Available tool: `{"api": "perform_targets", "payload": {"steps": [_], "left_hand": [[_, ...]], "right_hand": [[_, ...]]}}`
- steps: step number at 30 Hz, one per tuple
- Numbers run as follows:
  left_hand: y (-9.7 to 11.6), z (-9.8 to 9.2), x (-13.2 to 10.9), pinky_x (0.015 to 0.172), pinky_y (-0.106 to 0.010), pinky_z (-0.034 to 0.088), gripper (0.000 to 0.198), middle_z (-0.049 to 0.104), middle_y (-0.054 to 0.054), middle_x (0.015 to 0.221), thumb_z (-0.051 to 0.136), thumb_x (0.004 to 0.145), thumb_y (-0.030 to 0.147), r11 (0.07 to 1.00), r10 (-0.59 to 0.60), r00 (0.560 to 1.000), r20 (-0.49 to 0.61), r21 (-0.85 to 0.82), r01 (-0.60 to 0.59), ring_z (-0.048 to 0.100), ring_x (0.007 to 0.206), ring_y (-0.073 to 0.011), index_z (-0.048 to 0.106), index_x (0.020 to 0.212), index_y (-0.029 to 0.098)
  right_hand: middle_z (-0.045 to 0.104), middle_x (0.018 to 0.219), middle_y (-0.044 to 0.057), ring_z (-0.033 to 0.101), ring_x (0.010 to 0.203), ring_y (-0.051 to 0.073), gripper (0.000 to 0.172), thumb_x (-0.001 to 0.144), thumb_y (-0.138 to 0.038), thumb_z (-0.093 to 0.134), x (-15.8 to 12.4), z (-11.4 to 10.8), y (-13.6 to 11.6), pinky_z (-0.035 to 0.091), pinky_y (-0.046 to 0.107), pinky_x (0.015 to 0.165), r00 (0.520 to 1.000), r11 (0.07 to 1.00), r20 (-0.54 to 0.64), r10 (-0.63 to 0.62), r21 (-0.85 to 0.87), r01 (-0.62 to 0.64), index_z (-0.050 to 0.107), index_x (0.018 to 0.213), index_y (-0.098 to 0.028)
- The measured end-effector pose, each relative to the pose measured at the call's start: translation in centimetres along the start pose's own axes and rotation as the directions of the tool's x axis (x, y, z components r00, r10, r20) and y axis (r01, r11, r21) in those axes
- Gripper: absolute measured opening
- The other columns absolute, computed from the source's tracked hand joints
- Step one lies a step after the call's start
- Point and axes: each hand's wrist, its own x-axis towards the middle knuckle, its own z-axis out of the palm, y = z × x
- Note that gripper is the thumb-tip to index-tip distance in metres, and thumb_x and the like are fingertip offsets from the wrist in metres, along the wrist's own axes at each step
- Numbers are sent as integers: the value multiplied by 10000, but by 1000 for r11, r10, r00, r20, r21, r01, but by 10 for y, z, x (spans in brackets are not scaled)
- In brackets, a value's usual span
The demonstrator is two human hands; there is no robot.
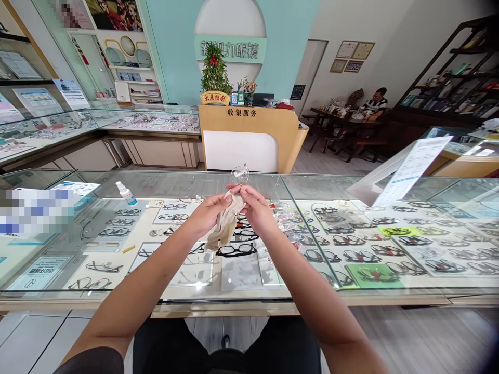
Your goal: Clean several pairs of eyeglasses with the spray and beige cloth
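Observation:
Both my hands are raised together over the glass display counter point(156, 298). My left hand point(208, 212) is closed on a beige cleaning cloth point(224, 226) that hangs down from it. My right hand point(255, 208) pinches a pair of clear-framed glasses point(239, 174), whose lens sticks up above my fingers. The cloth's upper end is pressed against the glasses between the two hands. Under the glass lie several rows of spectacle frames point(236, 250).
A small spray bottle point(126, 193) stands on the counter to the left. A slanted sign stand point(405, 169) sits on the counter at right. Beyond are a wooden cashier desk point(253, 135) with a plant, more display cases at left, and a person seated at a table point(376, 101).

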Motion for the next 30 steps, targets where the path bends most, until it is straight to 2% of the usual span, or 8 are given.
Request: {"api": "perform_targets", "payload": {"steps": [4, 7, 13, 15, 18, 21, 27, 30], "left_hand": [[4, 1, -1, 753, -305, 493, 571, 808, -64, 902, 1016, 783, 642, 999, 20, 1000, 16, 45, -21, 705, 786, -190, 871, 1056, 162], [3, 3, -1, 722, -291, 479, 538, 805, -53, 879, 1026, 766, 622, 997, 32, 999, -13, 68, -31, 687, 758, -177, 854, 995, 167], [-4, 10, -1, 954, -384, 560, 599, 867, -94, 971, 1041, 732, 627, 995, 48, 998, -51, 86, -44, 789, 981, -270, 887, 1107, 186], [-6, 11, -1, 988, -401, 555, 631, 869, -93, 978, 1054, 707, 624, 996, 41, 996, -81, 85, -35, 788, 1020, -280, 891, 1130, 186], [-7, 12, -2, 969, -374, 546, 625, 852, -57, 1003, 1075, 679, 598, 998, 32, 990, -140, 59, -24, 755, 986, -231, 894, 1127, 202], [-5, 15, -2, 934, -341, 541, 642, 815, -18, 975, 1089, 665, 587, 1000, 4, 984, -180, -15, -7, 720, 950, -187, 896, 1162, 229], [1, 16, -2, 1018, -366, 556, 661, 821, -16, 1027, 1126, 608, 556, 997, 15, 989, -147, -69, -26, 731, 981, -190, 911, 1153, 250], [1, 11, -2, 972, -351, 550, 708, 824, -15, 966, 1117, 641, 541, 1000, 4, 991, -132, -28, -8, 730, 960, -199, 898, 1244, 239]], "right_hand": [[811, 1303, 68, 612, 869, 169, 390, 821, -620, 918, 0, 1, 0, 453, 259, 648, 1000, 998, 7, -2, 56, 2, 850, 952, -259], [819, 1278, 70, 566, 788, 147, 390, 825, -612, 920, -1, 3, 0, 406, 260, 607, 1000, 996, 17, 5, 85, -6, 842, 959, -254], [835, 1169, 56, 474, 688, 130, 363, 871, -602, 885, -4, 8, 0, 339, 279, 566, 1000, 997, 23, -2, 71, 1, 826, 982, -261], [838, 1140, 57, 515, 710, 146, 371, 879, -616, 873, -5, 9, 0, 374, 285, 582, 1000, 998, 20, 4, 58, -5, 819, 994, -267], [838, 1084, 56, 655, 853, 199, 387, 867, -638, 880, -4, 8, 1, 505, 306, 708, 1000, 998, 18, 6, 59, -7, 817, 1001, -280], [831, 1046, 46, 695, 942, 223, 386, 855, -640, 902, -4, 7, 1, 535, 320, 796, 1000, 998, 31, -5, 62, 3, 832, 993, -286], [820, 1036, 32, 602, 839, 173, 382, 851, -634, 927, -4, 6, -1, 458, 281, 719, 998, 997, 46, -39, 61, 36, 858, 961, -275], [811, 1024, 27, 459, 692, 134, 404, 846, -640, 918, -4, 6, 0, 402, 277, 632, 1000, 999, 25, -17, 42, 16, 856, 982, -264]]}}
